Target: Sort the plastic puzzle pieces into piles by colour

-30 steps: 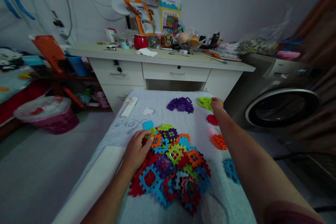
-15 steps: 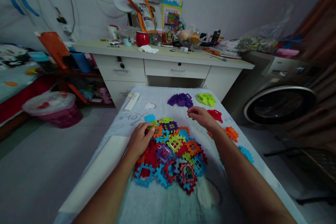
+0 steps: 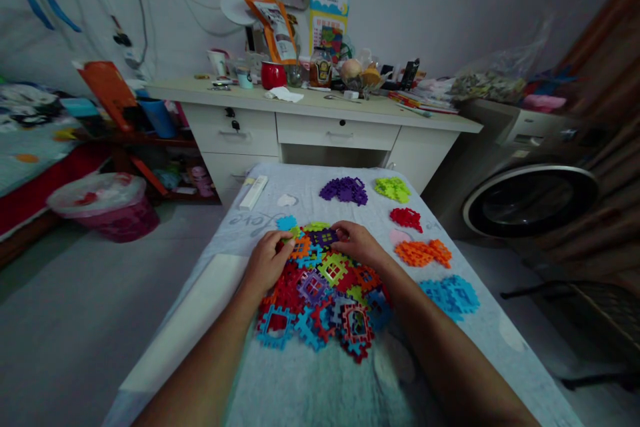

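A heap of mixed-colour plastic interlocking tiles (image 3: 325,293) lies on a cloth-covered table (image 3: 300,387). My left hand (image 3: 267,263) rests on the heap's left edge, fingers curled on a green tile (image 3: 289,237). My right hand (image 3: 357,243) lies on the heap's far side, fingertips pinching a purple tile (image 3: 325,237). Sorted piles sit beyond and to the right: purple (image 3: 345,190), lime green (image 3: 393,189), red (image 3: 406,218), orange (image 3: 423,253) and blue (image 3: 450,295).
A white tube (image 3: 253,192) lies at the table's far left. Behind stands a cluttered white desk (image 3: 310,127) with drawers. A washing machine (image 3: 530,200) is on the right. A pink bin (image 3: 103,207) and a bed are on the left.
My right hand drew back from the lime green pile at the far right to the heap and closed on a purple tile. My left hand stayed on the heap.
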{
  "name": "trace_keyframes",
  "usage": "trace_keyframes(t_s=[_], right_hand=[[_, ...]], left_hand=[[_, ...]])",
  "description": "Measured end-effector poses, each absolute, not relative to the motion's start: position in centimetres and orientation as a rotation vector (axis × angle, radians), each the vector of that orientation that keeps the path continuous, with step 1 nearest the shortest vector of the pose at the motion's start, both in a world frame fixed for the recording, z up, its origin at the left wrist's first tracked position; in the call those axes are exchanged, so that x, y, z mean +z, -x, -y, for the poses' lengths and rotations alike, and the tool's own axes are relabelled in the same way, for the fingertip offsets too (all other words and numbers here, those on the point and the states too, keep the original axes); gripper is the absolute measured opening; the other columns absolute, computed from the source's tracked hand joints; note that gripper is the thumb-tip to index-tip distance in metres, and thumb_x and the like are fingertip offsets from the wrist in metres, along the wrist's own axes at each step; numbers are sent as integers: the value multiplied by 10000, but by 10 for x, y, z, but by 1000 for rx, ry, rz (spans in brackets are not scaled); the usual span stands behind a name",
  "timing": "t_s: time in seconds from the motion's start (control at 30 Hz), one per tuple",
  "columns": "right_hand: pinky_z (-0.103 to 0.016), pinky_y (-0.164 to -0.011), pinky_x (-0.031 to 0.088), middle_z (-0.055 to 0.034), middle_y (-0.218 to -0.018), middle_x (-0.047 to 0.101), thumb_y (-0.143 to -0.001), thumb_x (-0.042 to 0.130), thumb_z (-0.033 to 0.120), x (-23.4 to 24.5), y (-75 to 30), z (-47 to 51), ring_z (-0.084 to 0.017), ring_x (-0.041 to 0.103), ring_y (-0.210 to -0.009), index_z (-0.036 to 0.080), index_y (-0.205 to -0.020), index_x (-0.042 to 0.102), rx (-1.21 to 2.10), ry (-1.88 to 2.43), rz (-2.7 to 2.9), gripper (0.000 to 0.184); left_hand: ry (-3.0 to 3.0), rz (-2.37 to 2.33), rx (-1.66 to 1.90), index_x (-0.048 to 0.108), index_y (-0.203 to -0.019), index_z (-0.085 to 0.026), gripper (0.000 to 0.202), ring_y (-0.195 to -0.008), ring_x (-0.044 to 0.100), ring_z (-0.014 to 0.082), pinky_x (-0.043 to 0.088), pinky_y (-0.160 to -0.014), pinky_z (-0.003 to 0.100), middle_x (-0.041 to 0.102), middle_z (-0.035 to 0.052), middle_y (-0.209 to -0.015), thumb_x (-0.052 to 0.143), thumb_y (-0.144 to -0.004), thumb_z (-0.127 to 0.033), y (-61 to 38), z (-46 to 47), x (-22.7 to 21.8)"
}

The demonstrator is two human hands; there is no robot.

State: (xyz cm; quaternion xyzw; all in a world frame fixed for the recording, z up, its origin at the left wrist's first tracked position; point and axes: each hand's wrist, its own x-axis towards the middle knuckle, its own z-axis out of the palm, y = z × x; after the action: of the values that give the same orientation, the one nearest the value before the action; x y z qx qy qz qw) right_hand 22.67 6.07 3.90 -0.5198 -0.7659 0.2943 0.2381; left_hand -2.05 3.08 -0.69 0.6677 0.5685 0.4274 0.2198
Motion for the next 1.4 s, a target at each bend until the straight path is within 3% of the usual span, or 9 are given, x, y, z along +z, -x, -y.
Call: trace_keyframes(t_s=[0.3,0.53,0.83,1.13,1.4], right_hand=[[-253,-695,436,8,-830,625,-706,658,201,39,-236,-64,-144,566,-773,202,-927,673,904,1337,1965,221],[-234,-582,416,23,-739,609,-687,641,279,44,-247,-73,-119,532,-624,198,-955,649,1104,1305,1748,280],[-237,-584,439,18,-731,629,-577,646,239,24,-236,-139,-106,524,-581,174,-805,621,939,1425,1301,238],[-269,-632,504,-4,-728,664,-635,619,193,18,-204,-194,-138,598,-611,161,-936,675,852,1522,1302,308],[-280,-711,523,-13,-837,686,-691,555,164,22,-213,-175,-150,627,-728,182,-1045,677,815,1562,1396,375]], left_hand=[[-1856,-1593,1175,668,-998,-208,309,-1015,611,221,475,-937,384,661,62,-1042,510,-867,-440,20,-32,-6],[-1862,-1585,1188,669,-983,-204,289,-1004,617,218,479,-928,381,664,63,-1033,513,-862,-415,20,-31,-5],[-1867,-1591,1188,672,-988,-209,285,-992,618,217,489,-904,374,659,63,-1034,519,-867,-418,21,-33,-9],[-1866,-1594,1192,672,-985,-209,270,-1009,618,217,485,-917,377,662,64,-1043,526,-865,-402,21,-32,-9],[-1866,-1598,1178,673,-989,-206,272,-1018,616,220,481,-924,381,663,67,-1053,526,-868,-401,22,-32,-10]])
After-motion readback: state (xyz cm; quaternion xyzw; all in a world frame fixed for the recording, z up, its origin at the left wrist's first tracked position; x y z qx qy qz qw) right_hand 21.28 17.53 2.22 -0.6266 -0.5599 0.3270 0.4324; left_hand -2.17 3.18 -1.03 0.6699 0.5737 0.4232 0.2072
